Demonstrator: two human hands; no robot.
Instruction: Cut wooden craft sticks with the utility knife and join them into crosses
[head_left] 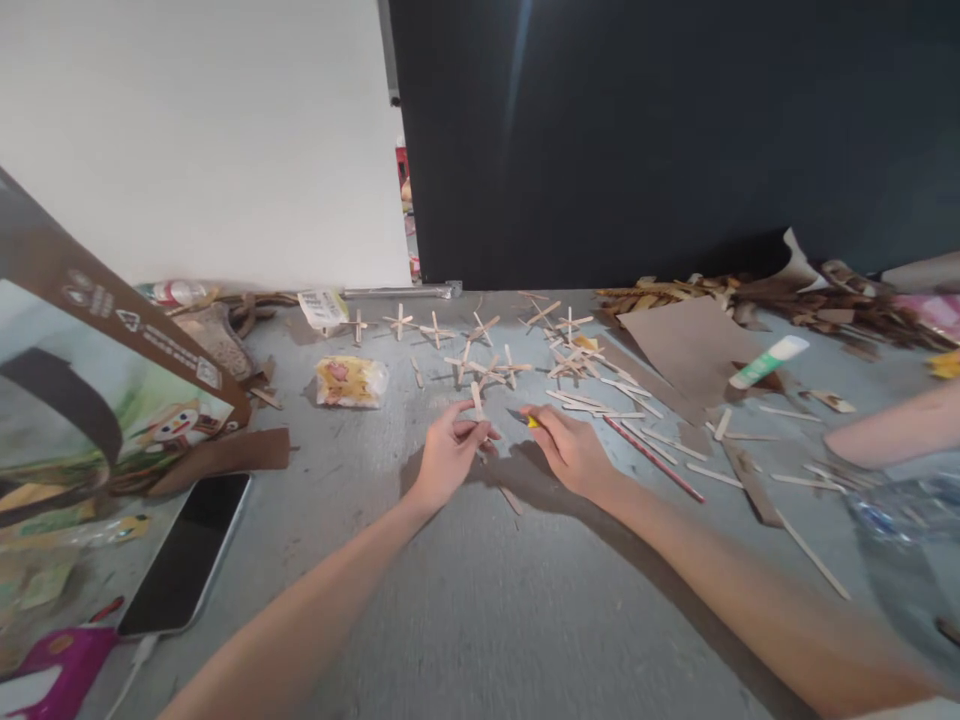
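My left hand is closed, pinching a flat wooden craft stick that points up and away from me. Just to its right, my right hand grips a small yellow craft knife, its dark blade turned toward the stick but apart from it. Beyond both hands stand several star-shaped pieces of crossed sticks. Loose sticks lie to the right of them, beside a thin red striped stick. A small wood scrap rests on the table below my hands.
At left are a phone with a cable, a purple tool, a printed bag and a yellow packet. A glue stick lies on brown cardboard at right. Another person's arm reaches in there.
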